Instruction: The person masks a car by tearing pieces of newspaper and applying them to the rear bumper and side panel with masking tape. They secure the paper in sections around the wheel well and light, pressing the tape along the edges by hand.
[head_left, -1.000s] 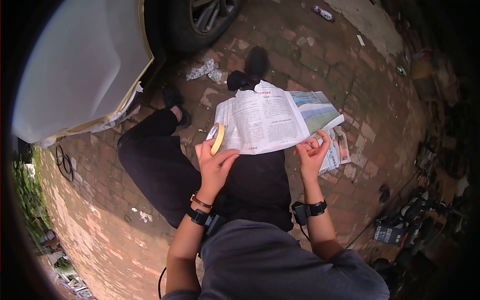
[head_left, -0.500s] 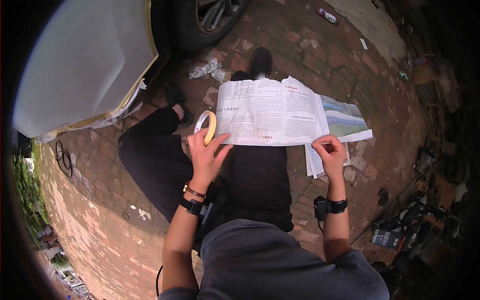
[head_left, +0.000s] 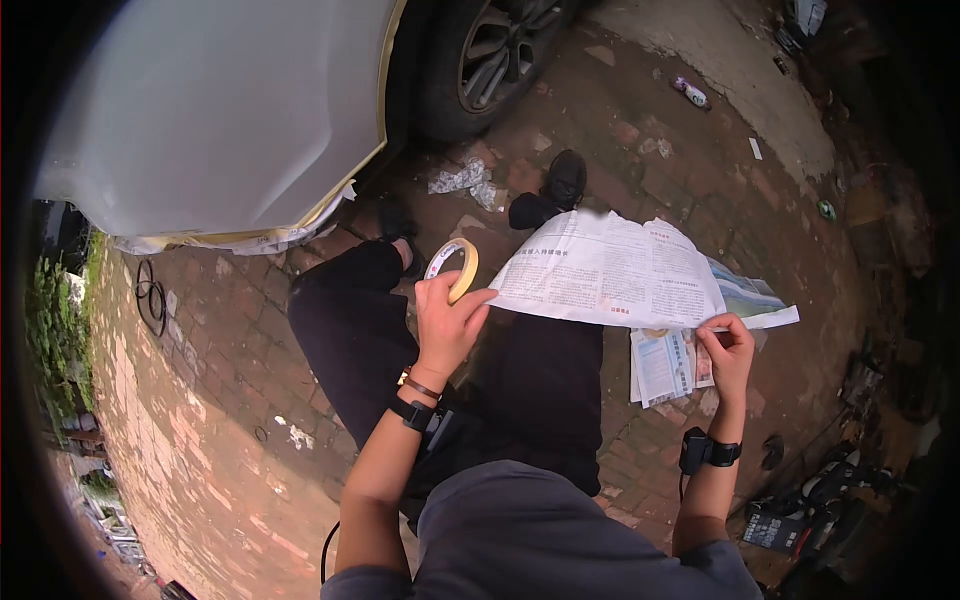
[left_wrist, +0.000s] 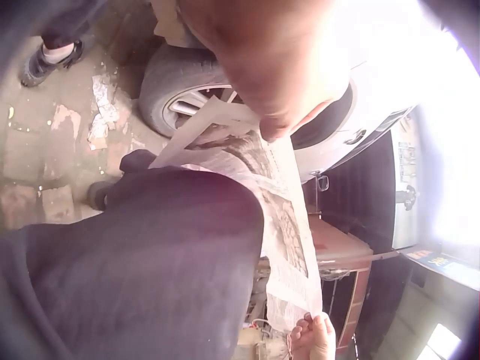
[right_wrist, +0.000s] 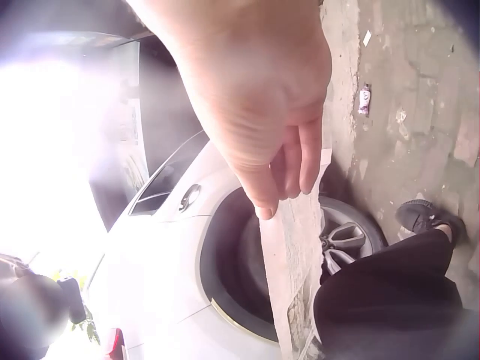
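The left hand [head_left: 447, 320] is gripping the left corner of the newspaper sheet [head_left: 610, 270]. Its fingers are curling round a roll of masking tape [head_left: 467, 268], which is standing on edge against that same corner. The right hand [head_left: 728, 345] is pinching the sheet's right end between thumb and fingertips. The sheet is hanging stretched between both hands over the person's dark trousers [head_left: 350, 330]. Just beneath the sheet's right end, a stack of papers [head_left: 660, 365] is lying on the brick paving. A black shoe [head_left: 565, 178] is resting beyond the sheet's far edge, with a crumpled paper scrap [head_left: 460, 180] left of it. Farther beyond the sheet, a white car [head_left: 230, 110] is standing on its wheel [head_left: 490, 50].
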